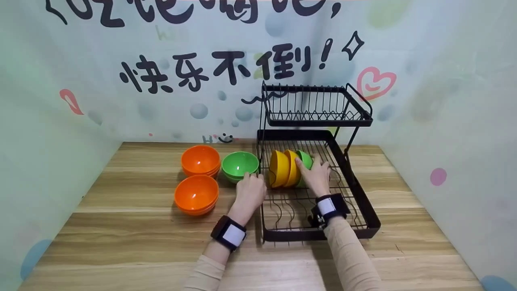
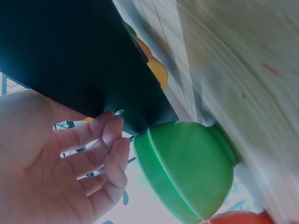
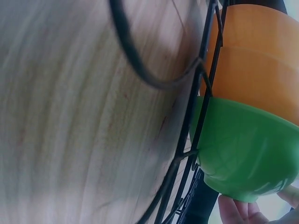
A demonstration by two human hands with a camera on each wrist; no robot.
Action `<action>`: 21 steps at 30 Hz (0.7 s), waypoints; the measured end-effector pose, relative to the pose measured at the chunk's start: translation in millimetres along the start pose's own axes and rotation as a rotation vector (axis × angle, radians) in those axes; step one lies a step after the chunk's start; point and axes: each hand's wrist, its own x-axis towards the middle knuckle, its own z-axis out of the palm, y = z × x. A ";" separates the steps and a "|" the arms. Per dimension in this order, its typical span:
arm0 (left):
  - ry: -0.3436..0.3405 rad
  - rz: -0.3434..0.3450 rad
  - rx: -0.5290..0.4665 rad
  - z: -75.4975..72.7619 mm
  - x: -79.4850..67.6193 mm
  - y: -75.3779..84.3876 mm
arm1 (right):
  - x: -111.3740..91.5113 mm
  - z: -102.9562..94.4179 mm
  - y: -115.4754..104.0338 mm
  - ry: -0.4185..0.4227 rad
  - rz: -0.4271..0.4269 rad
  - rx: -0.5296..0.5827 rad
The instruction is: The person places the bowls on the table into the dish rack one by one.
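Note:
My right hand (image 1: pixel 317 176) holds a green bowl (image 1: pixel 305 161) standing on its side in the lower tier of a black dish rack (image 1: pixel 321 233). In the right wrist view, fingertips meet the base of that green bowl (image 3: pixel 247 149). Pressed against it on the left are tilted yellow bowls (image 1: pixel 279 169). Beside the rack's left edge is my left hand (image 1: pixel 251 192), its fingers loosely bent by the dark side wall (image 2: pixel 84 51). Just beyond those fingers sits a stack of green bowls (image 1: pixel 240 165), apart from them in the left wrist view.
Two stacks of orange bowls, a rear stack (image 1: pixel 200 161) and a front stack (image 1: pixel 196 195), stand on the wooden table (image 1: pixel 133 234) at the left. The rack's upper tier (image 1: pixel 319 121) overhangs the back of its lower one. A printed backdrop (image 1: pixel 161 117) encloses the table.

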 end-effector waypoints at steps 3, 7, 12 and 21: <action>-0.006 -0.002 0.000 -0.2 0.2 -0.1 | 0.1 0.3 -0.1 0.001 -0.006 -0.012; -0.012 -0.003 0.002 0.0 0.7 -0.3 | -0.3 0.2 -0.7 0.002 -0.011 -0.014; -0.015 -0.002 -0.002 -0.7 0.3 -0.6 | -0.9 -0.1 -1.8 0.009 -0.013 -0.005; -0.046 0.010 0.008 -0.6 1.8 -3.5 | -1.6 -1.5 -3.0 0.103 -0.081 0.019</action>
